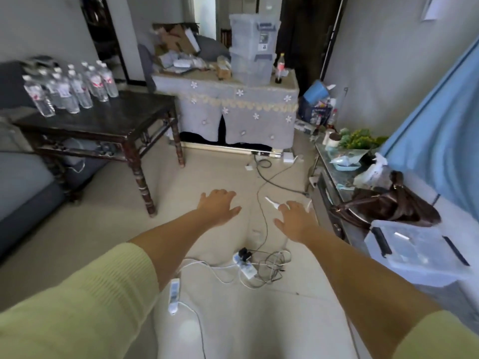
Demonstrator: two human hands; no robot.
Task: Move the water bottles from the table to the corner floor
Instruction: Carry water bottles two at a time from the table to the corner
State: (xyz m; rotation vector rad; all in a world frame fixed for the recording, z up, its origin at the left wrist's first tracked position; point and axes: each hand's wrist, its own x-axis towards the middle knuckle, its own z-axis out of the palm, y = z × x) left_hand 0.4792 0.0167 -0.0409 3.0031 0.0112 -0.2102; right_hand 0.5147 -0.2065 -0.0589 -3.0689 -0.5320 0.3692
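labels on water bottles blurred, unreadable

We see a power strip with tangled cables on the floor at lower centre, a white remote just left of it. Centre top: a cloth-covered cabinet carrying two stacked clear bins, cardboard clutter and a cola bottle. Right side: a brown handbag, green plant, lidded plastic box, blue curtain.
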